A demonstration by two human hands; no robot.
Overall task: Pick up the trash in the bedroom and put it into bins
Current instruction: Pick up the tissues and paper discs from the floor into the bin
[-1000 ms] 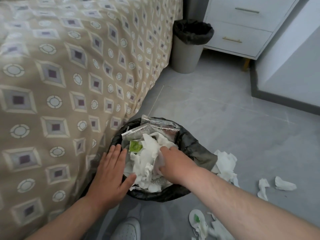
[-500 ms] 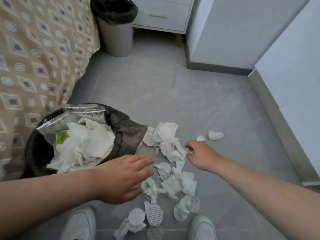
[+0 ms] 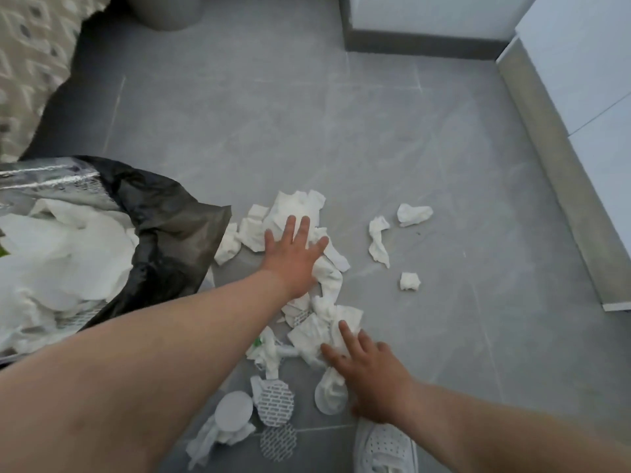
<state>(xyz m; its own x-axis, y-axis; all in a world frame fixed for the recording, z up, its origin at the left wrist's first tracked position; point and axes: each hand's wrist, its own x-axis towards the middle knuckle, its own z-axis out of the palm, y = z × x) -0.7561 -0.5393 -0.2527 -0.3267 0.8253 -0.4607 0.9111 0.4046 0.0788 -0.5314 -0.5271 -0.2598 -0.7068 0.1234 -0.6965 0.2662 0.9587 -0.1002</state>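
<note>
Crumpled white tissues lie scattered over the grey floor in the middle of the view. My left hand lies flat on the far part of the pile, fingers spread. My right hand rests with straight fingers on the near tissues. Round lids and a white cap lie in front of my feet. Three loose tissue scraps sit further right. A bin with a black liner at the left is heaped with white tissues and a silver foil wrapper.
A bed with a patterned beige cover fills the top left. A second grey bin stands at the top edge. White cabinets with a grey plinth run along the right. My white shoe is at the bottom.
Both hands left the full bin and came down onto the tissue pile on the floor. The view swung right and downward.
</note>
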